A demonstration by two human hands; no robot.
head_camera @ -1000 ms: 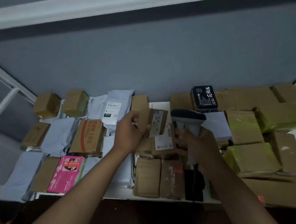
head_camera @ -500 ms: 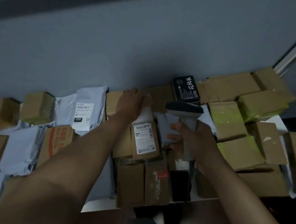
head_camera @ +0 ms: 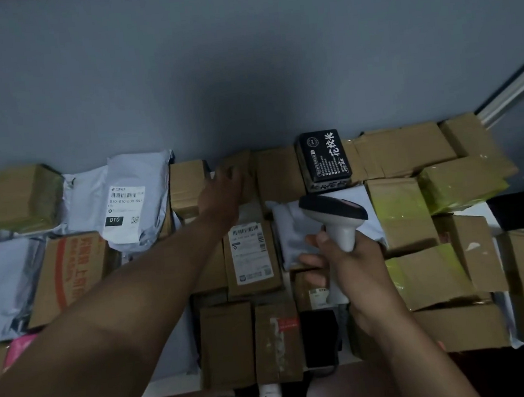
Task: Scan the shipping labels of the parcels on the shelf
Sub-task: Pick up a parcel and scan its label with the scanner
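At the shelf's back row, the left hand (head_camera: 221,191) had reached further since half a second before, fingers (head_camera: 231,174) spread flat on a brown parcel (head_camera: 240,168); rightward, the right hand (head_camera: 345,264) still gripped the scanner (head_camera: 336,215) over a grey mailer (head_camera: 292,227)

On the grey mailer bag (head_camera: 132,198) in the upper left of the frame, a white label showed a barcode, the number "010 010 L30 551" (the third group was not fully sharp) and a black field with "010". The black box (head_camera: 323,160) at upper centre carried large white Chinese characters, too slanted to read surely. The brown carton (head_camera: 69,274) at left had red Chinese print, blurred. The label on the cardboard parcel (head_camera: 251,257) in the centre had barcodes and small text that could not be read.
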